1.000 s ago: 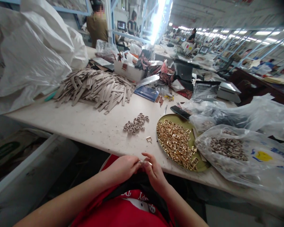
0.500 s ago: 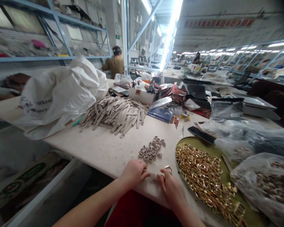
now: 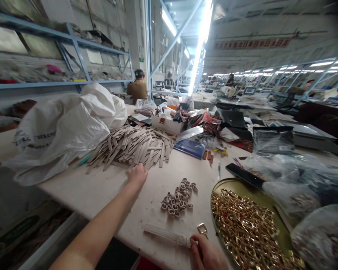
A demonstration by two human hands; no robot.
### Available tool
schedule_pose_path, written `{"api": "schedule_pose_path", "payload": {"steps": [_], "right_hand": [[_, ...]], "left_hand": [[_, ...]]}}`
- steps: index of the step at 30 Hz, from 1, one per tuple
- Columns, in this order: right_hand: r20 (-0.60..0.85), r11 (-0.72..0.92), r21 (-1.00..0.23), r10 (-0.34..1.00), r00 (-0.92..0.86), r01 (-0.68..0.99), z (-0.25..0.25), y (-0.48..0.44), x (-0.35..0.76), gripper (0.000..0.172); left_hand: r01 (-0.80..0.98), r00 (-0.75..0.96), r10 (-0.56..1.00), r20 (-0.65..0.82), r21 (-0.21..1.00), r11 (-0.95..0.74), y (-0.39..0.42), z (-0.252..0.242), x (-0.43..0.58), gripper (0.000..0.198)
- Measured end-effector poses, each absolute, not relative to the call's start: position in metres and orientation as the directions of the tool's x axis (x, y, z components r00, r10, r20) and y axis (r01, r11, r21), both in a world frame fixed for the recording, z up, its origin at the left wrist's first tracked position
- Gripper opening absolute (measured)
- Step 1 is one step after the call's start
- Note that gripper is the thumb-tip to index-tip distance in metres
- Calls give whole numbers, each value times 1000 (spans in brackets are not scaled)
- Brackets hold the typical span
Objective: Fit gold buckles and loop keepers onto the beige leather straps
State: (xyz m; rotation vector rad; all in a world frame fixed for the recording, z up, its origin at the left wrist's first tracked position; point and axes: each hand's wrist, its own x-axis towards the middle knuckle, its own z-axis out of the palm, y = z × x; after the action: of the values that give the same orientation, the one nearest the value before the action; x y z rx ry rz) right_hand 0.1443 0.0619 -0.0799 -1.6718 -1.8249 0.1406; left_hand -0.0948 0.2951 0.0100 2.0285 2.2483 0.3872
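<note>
Strip of pale beige, thin, flat material (image 3: 163, 233) lies across the near part of the pale table (image 3: 101, 191), in front of you. Your right hand (image 3: 210, 252) has its right end pinched between the closed fingers, and the other end points free toward the left. I cannot tell whether the strip touches the table along all its length.

Your left arm is stretched forward, and your left hand (image 3: 137, 176) is at the near edge of a wide heap of grey-beige flat strips (image 3: 129, 144). Its fingers are bent and the back of the hand hides them, so I cannot tell how far it is open, or if it has hold of anything.

Between your two hands there is a loose group of small beige ring-shaped loops (image 3: 178, 200). One square gold metal buckle (image 3: 202, 229) lies just beside your right hand. To the right of it stands a round olive-gold tray (image 3: 261, 193), bearing a large pile of shiny gold metal pieces (image 3: 246, 225). Behind the tray are a slim white pen (image 3: 219, 170) and a black flat rectangular object (image 3: 245, 175).
</note>
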Motion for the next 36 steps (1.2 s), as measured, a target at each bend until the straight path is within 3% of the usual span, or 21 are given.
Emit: {"api": "schedule_pose_path", "payload": {"steps": [5,8,9,12,15,18,21,26,30,33,36], "right_hand": [[339,154,-583,939,66,798,-58,56,143,22],[293,103,-780,932,215,617,-43,55,147,26],[269,102,-854,926,266,510,-39,55,149,31],[124,86,-987,943,308,133,-25,53,151,36],[26,30,-999,981,191,-19,-17,44,141,24],[35,35,-995,999,5,91,-16,35,125,16],[85,115,-942,991,-107,316,-16,40,124,11],[195,138,-670,981,-7,729,-9,89,157,15],[152,146,-662,987,-59,735,-8,132,165,25],[90,119,-720,993,-78,684,-12,151,159,18],[48,61,-776,998,-39,627,-14,152,159,12]], "left_hand": [[936,1,988,152,348,-54,241,34,-93,14],[857,158,981,110,479,-192,181,49,-91,18],[754,254,965,64,612,-239,158,52,-90,19],[474,504,843,-190,876,-86,93,54,-87,18],[381,626,698,-348,917,116,52,44,-76,11],[338,680,613,-403,914,225,39,31,-56,11],[259,623,671,-402,915,308,41,21,-41,17],[162,499,763,-410,910,383,50,17,-42,19],[77,458,752,-475,864,498,55,15,-44,19],[25,490,737,-466,853,522,61,13,-44,25],[35,511,717,-475,845,534,66,14,-44,17]]}}
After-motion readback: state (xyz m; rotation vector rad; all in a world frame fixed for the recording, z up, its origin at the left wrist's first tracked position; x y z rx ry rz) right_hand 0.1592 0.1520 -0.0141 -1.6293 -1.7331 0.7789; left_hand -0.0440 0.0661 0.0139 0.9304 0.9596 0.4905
